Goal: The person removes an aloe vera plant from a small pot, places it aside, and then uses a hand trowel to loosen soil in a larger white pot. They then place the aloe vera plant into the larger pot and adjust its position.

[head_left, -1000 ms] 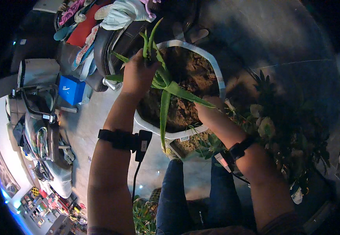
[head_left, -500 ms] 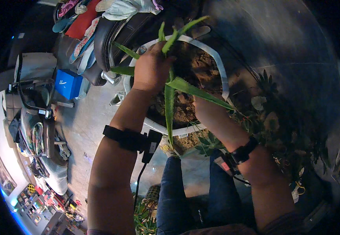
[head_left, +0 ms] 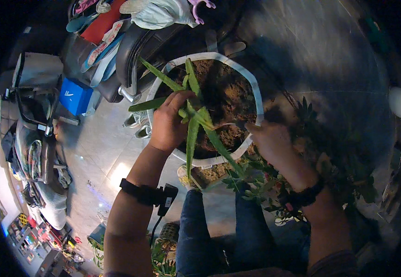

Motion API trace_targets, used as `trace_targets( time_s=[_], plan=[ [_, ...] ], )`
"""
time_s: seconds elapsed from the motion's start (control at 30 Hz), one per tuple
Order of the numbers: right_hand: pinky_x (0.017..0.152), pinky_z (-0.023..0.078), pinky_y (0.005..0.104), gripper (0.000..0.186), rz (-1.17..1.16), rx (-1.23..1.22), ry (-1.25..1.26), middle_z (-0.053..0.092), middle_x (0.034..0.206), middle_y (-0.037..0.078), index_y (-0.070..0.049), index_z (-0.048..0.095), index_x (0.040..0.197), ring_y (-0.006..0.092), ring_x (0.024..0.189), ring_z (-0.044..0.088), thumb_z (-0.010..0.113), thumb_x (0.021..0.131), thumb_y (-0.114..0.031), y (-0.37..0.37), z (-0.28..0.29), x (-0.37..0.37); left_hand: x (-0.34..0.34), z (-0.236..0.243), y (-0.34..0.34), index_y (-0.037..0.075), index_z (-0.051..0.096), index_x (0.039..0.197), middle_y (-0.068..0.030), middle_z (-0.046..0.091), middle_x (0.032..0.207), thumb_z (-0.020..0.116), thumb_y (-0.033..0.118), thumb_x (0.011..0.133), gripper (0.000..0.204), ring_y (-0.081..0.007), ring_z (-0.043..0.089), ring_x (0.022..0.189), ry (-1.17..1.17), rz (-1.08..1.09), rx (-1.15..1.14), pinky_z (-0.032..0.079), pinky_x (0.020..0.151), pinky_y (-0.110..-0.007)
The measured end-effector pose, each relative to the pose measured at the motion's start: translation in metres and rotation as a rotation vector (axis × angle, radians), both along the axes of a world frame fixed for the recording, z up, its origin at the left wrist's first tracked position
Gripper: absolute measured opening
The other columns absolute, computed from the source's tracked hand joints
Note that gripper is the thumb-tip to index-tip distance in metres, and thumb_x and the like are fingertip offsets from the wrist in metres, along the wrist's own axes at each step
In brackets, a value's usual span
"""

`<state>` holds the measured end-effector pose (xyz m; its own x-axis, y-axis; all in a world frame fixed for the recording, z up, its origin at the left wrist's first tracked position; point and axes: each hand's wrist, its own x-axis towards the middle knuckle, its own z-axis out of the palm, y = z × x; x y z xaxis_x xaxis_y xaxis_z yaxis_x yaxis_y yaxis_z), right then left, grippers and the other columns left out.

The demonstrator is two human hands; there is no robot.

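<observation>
My left hand [head_left: 170,123] grips an aloe plant [head_left: 192,141] by the base of its long, toothed green leaves, above the left half of a white-rimmed pot [head_left: 254,87]. Dark and brown soil [head_left: 232,94] fills the pot. From the plant's base a thin pale root [head_left: 226,124] stretches rightward to the fingers of my right hand [head_left: 270,142]. That hand is closed at the pot's right rim, its fingertips pinched around the root's end. The plant is tilted, with its leaves fanning out over the rim.
A black padded chair [head_left: 133,53] with cloths and slippers piled on it stands behind the pot at left. Beside it is a blue box [head_left: 75,96]. Leafy plants [head_left: 343,161] crowd the right. Another small pot [head_left: 169,232] stands near my legs.
My left hand has lowered the aloe toward me and tilted it. My right hand has moved from over the soil to the right rim, with the pale root now stretched between.
</observation>
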<state>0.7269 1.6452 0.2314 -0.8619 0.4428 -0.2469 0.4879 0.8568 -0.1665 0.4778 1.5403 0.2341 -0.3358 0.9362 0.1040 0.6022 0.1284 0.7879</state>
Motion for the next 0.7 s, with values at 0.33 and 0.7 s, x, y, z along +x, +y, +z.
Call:
trace_targets(
  time_s=[0.33, 0.7],
  plan=[
    [0.055, 0.047, 0.0359, 0.013, 0.261, 0.175, -0.190, 0.061, 0.067, 0.008, -0.013, 0.068, 0.080, 0.0237, 0.063, 0.062, 0.057, 0.073, -0.014, 0.038, 0.043, -0.029, 0.005, -0.001, 0.009, 0.010, 0.056, 0.106, -0.0126, 0.060, 0.102, 0.060, -0.004, 0.067, 0.041, -0.0346, 0.059, 0.093, -0.020, 0.035, -0.003, 0.049, 0.076, -0.039],
    [0.053, 0.048, 0.0336, 0.010, 0.345, 0.174, 0.023, 0.064, 0.062, 0.004, -0.015, 0.068, 0.060, 0.0197, 0.065, 0.064, 0.059, 0.065, -0.015, 0.033, -0.054, -0.032, 0.040, 0.000, 0.006, 0.009, 0.059, 0.107, -0.0128, 0.058, 0.105, 0.058, -0.009, 0.061, 0.050, -0.0338, 0.058, 0.094, -0.001, 0.093, 0.064, 0.049, 0.079, -0.036]
  ],
)
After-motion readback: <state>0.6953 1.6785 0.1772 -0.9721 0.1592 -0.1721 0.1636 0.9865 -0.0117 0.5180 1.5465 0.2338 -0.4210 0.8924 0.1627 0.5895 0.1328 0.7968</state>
